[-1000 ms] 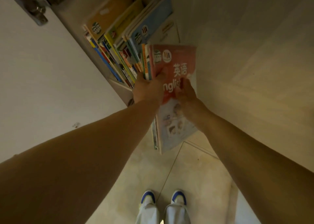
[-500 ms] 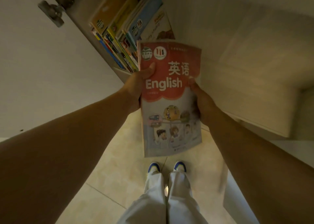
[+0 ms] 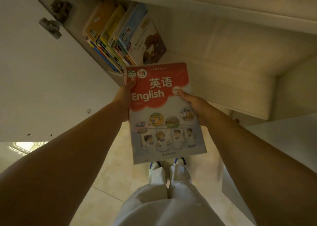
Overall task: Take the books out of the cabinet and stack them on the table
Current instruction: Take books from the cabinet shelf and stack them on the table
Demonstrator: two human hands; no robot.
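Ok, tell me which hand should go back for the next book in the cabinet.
Left. The left hand is on the side of the English book nearest the shelved books; the right hand can keep holding it.

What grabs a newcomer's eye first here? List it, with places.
The red and grey English textbook fills the centre, held out over the tiled floor, left hand on its left edge, right hand on its right. Above it, a row of colourful books leans inside the open cabinet.
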